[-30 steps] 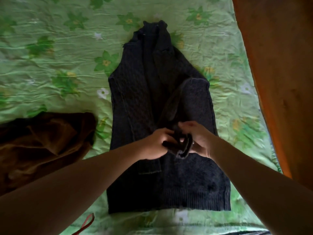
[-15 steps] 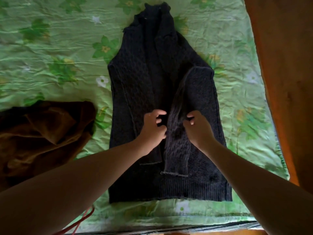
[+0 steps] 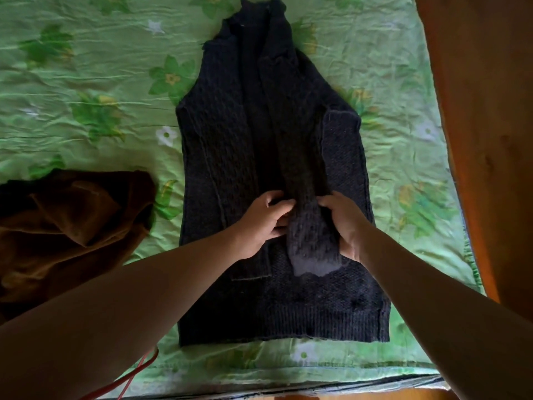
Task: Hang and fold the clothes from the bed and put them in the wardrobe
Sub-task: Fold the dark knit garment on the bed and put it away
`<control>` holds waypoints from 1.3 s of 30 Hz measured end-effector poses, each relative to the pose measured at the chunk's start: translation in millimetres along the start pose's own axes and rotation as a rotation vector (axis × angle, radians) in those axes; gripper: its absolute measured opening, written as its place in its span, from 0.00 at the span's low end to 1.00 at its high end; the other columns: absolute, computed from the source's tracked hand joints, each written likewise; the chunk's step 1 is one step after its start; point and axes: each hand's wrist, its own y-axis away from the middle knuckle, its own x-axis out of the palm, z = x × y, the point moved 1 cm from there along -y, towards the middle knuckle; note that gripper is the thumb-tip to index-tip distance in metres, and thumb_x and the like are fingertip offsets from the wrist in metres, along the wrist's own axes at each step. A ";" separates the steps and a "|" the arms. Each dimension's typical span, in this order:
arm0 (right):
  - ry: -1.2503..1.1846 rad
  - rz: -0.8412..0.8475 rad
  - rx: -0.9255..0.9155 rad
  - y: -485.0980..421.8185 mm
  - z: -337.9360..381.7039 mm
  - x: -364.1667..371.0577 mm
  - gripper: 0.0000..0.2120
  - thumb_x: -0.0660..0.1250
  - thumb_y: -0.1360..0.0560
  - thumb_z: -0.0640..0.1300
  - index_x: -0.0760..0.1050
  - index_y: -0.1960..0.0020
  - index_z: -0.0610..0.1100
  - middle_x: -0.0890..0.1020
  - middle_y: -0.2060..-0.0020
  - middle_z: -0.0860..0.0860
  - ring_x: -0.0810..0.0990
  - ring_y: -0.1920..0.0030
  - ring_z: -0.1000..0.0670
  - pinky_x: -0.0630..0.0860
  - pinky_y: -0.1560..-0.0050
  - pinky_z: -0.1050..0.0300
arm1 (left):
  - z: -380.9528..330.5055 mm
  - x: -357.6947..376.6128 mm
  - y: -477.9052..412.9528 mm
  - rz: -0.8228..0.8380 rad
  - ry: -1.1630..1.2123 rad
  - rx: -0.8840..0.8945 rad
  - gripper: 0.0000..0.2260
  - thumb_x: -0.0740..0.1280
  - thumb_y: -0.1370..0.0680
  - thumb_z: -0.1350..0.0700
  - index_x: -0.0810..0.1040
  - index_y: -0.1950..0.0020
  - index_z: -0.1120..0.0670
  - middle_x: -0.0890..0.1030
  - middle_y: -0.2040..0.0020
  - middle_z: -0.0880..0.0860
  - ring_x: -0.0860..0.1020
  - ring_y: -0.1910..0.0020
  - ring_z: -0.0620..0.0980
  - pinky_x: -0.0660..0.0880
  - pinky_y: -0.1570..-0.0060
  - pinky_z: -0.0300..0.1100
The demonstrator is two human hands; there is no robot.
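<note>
A dark navy knitted cardigan (image 3: 230, 157) lies flat on the green flowered bed sheet (image 3: 86, 82), collar at the far end and hem towards me. Its right sleeve (image 3: 305, 180) is folded inward and runs down the middle of the body. My left hand (image 3: 261, 226) has curled fingers on the sleeve's left edge near the cuff. My right hand (image 3: 346, 223) grips the sleeve's right edge, fingers wrapped over the knit. The cuff end looks slightly raised off the cardigan.
A crumpled brown garment (image 3: 72, 226) lies on the sheet to the left of the cardigan. A wooden surface (image 3: 490, 140) borders the bed on the right. A red cord (image 3: 138, 373) crosses the bed's near edge at the lower left.
A second ago both hands held the bunched cuff. The sleeve has since been laid out straight down the cardigan, and my hands now hold its two sides near the cuff.
</note>
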 end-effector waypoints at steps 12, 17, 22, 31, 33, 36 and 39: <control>0.475 0.136 0.130 -1.7 -28.3 -18.7 0.17 0.71 0.23 0.42 0.68 0.39 0.51 0.83 0.47 0.44 0.86 0.57 0.44 0.82 0.65 0.42 | 16.0 -12.0 0.3 -0.143 -0.419 0.081 0.17 0.66 0.21 0.61 0.70 0.35 0.45 0.79 0.52 0.53 0.83 0.59 0.48 0.83 0.64 0.48; 1.220 -0.071 -0.074 -11.5 -14.8 -17.0 0.17 0.69 0.23 0.55 0.66 0.44 0.47 0.81 0.56 0.42 0.82 0.59 0.41 0.81 0.61 0.46 | 1.0 -18.7 -11.7 -0.334 -0.888 0.282 0.27 0.67 0.19 0.53 0.60 0.23 0.53 0.82 0.52 0.55 0.80 0.66 0.48 0.79 0.67 0.46; 0.713 -0.271 -0.330 -44.4 40.3 -9.4 0.15 0.70 0.23 0.53 0.73 0.42 0.46 0.79 0.53 0.47 0.79 0.54 0.45 0.79 0.52 0.45 | -51.1 -25.7 -49.8 -0.361 -0.626 0.355 0.25 0.66 0.19 0.56 0.62 0.23 0.48 0.70 0.31 0.54 0.74 0.46 0.45 0.72 0.56 0.34; 0.027 -0.114 -0.358 -114.5 156.3 14.2 0.16 0.65 0.25 0.31 0.78 0.47 0.51 0.80 0.58 0.46 0.74 0.65 0.49 0.69 0.66 0.57 | -164.0 -44.1 -141.4 -0.361 -0.344 0.369 0.22 0.63 0.20 0.63 0.69 0.30 0.44 0.70 0.37 0.52 0.77 0.45 0.50 0.75 0.61 0.37; -0.052 -0.016 -0.289 -126.3 166.8 16.6 0.16 0.65 0.24 0.33 0.78 0.42 0.51 0.83 0.56 0.47 0.79 0.63 0.47 0.73 0.63 0.55 | -182.1 -44.7 -157.9 -0.343 -0.283 0.374 0.22 0.63 0.21 0.64 0.71 0.31 0.44 0.73 0.43 0.51 0.78 0.55 0.49 0.75 0.66 0.39; -0.157 0.123 -0.217 -140.6 172.8 23.0 0.20 0.66 0.24 0.31 0.77 0.38 0.50 0.85 0.49 0.44 0.85 0.53 0.44 0.81 0.55 0.49 | -202.9 -45.7 -182.1 -0.360 -0.256 0.416 0.20 0.64 0.22 0.64 0.75 0.33 0.45 0.78 0.44 0.54 0.80 0.54 0.51 0.79 0.57 0.45; -0.318 0.046 -0.296 -150.6 187.8 19.5 0.25 0.60 0.28 0.24 0.78 0.39 0.46 0.84 0.49 0.42 0.84 0.51 0.41 0.82 0.54 0.47 | -227.2 -45.9 -203.9 -0.349 -0.261 0.475 0.18 0.66 0.23 0.65 0.81 0.39 0.47 0.79 0.38 0.52 0.79 0.42 0.51 0.78 0.41 0.49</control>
